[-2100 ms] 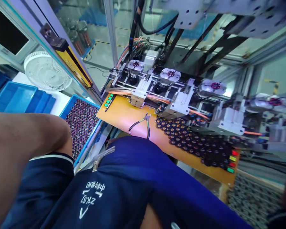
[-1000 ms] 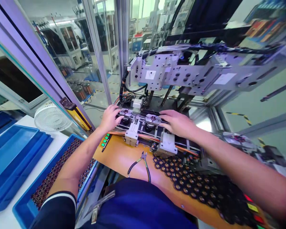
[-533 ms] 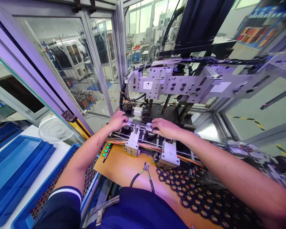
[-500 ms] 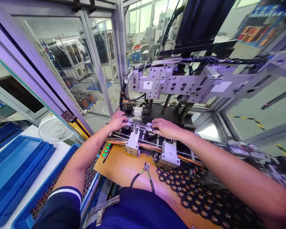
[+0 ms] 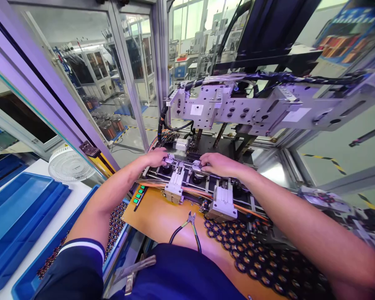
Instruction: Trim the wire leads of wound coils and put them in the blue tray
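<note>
Head view, from the left edge inward: empty blue trays [image 5: 15,216] lie stacked at lower left, and a white fan [image 5: 68,164] stands just beyond them at mid-left. Beside the trays, a blue tray of small coils [image 5: 112,227] sits partly hidden under your left forearm. A slanted aluminium frame post [image 5: 40,79] with a yellow strip runs from the upper left down toward your left wrist.

Your left hand [image 5: 156,157] rests fingers-down on the left round fixture [image 5: 168,160] at the frame's centre, fingertips touching its top; your fingers cover it, so you cannot tell whether they pinch anything. Between your two hands stands a white clamp block [image 5: 175,189], just below the fixtures. Your right hand [image 5: 220,163] lies on the neighbouring right fixture [image 5: 197,167], fingers curled over its rim; again the grip itself is hidden. The hands are apart, one fixture each.

Below them an orange board [image 5: 156,216] carries green buttons [image 5: 138,196] at its left end, cutters [image 5: 187,227] with black handles near the middle, and a spread of dark wound coils [image 5: 253,258] at lower right, partly under your right forearm. Overhead, a drilled metal beam [image 5: 253,108] crosses the upper right, above both hands.
</note>
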Tool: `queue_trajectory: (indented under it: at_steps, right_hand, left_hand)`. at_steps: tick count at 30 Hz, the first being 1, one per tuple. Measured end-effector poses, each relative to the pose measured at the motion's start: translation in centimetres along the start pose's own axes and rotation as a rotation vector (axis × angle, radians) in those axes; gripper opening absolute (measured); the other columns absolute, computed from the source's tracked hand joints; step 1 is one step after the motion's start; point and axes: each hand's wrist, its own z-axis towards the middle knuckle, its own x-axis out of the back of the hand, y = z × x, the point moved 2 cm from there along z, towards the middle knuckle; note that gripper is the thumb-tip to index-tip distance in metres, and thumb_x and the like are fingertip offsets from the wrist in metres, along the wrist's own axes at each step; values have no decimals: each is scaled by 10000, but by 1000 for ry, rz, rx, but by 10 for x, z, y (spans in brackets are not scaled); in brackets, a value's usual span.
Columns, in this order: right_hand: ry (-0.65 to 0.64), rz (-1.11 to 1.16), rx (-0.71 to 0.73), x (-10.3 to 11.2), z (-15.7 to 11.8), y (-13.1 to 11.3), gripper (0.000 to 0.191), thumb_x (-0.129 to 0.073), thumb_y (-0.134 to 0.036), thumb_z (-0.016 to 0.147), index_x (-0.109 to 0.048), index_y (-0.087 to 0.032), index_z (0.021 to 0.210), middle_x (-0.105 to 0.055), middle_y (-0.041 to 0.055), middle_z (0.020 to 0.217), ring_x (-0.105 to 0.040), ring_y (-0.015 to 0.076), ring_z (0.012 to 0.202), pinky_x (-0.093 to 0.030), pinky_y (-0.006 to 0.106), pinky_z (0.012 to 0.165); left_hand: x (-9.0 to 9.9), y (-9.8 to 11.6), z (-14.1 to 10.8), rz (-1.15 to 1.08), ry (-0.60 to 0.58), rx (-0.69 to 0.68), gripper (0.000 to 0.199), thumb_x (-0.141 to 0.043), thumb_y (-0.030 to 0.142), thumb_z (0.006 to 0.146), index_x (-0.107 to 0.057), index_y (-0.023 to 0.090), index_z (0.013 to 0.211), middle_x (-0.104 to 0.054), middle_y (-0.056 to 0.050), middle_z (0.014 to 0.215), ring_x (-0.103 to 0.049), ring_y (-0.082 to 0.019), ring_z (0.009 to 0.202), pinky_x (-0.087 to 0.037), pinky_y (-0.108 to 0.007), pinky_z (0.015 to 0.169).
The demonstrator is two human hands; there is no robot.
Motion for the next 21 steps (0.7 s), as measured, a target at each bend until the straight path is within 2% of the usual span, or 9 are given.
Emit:
queue_trajectory:
  at_steps: [3, 5, 7, 9, 10, 12, 14, 17, 21]
  right_hand:
    - [123, 46, 6, 22, -18, -18, 122, -608, -184, 894, -714, -123, 885, -663, 127, 1193, -654, 253, 1075, -536, 364, 968]
    - [228, 81, 32, 28, -46, -43, 158, -554, -221, 942, -684, -131, 946, -613, 141, 1264, -629, 270, 1107, -517, 404, 988]
    - [369, 178, 135, 17, -82, -75, 150, -532, -256, 986, -644, -155, 986, -591, 128, 1267, -620, 244, 1100, -514, 376, 974]
    - [445, 305, 212, -13, -117, -106, 115, -512, -208, 1006, -613, -175, 1048, -599, 114, 1197, -613, 212, 1088, -521, 324, 923]
    - [445, 360, 206, -35, -130, -118, 105, -508, -187, 1005, -605, -176, 1044, -601, 111, 1152, -619, 197, 1053, -531, 297, 873]
    - [376, 418, 140, -86, -145, -137, 140, -474, -161, 1008, -609, -170, 1042, -601, 110, 1106, -622, 192, 1026, -544, 294, 851]
    - [270, 387, 110, -136, -143, -148, 162, -472, -144, 996, -633, -162, 1000, -618, 104, 1062, -633, 193, 968, -557, 307, 836]
    - [168, 347, 115, -188, -115, -154, 156, -519, -122, 967, -662, -151, 913, -643, 93, 983, -636, 189, 892, -558, 318, 833]
    - [111, 271, 114, -211, -72, -159, 90, -591, -169, 971, -660, -117, 946, -648, 83, 1007, -627, 193, 962, -544, 365, 896]
  left_hand:
    - [21, 13, -19, -60, 126, -14, 246, -726, 285, 786, -662, 163, 990, -582, -140, 1355, -542, -294, 1283, -437, -432, 1099]
    - [29, 24, -50, -110, 235, -18, 265, -639, 348, 878, -617, 149, 1052, -493, -167, 1441, -474, -283, 1353, -388, -449, 1143]
    - [21, 36, -93, -186, 326, -37, 252, -524, 377, 957, -587, 161, 1071, -473, -154, 1446, -467, -238, 1353, -386, -425, 1146]
    - [-4, 47, -141, -363, 420, -79, 202, -512, 347, 970, -596, 173, 1027, -558, -133, 1321, -541, -218, 1252, -447, -407, 1081]
    - [-24, 51, -163, -402, 410, -37, 188, -498, 329, 979, -604, 175, 1006, -588, -122, 1257, -569, -203, 1200, -475, -380, 1042]
    - [-71, 57, -201, -400, 342, 71, 202, -467, 291, 991, -633, 177, 983, -635, -95, 1115, -618, -174, 1080, -518, -331, 964]
    - [-117, 61, -225, -377, 291, 144, 198, -487, 256, 977, -659, 166, 934, -657, -83, 981, -648, -170, 941, -550, -310, 858]
    - [-165, 63, -237, -307, 243, 209, 179, -528, 227, 946, -688, 164, 895, -679, -90, 947, -656, -186, 872, -562, -324, 802]
    - [-187, 61, -224, -204, 252, 224, 179, -543, 239, 937, -705, 167, 965, -699, -118, 1049, -669, -229, 945, -568, -392, 867]
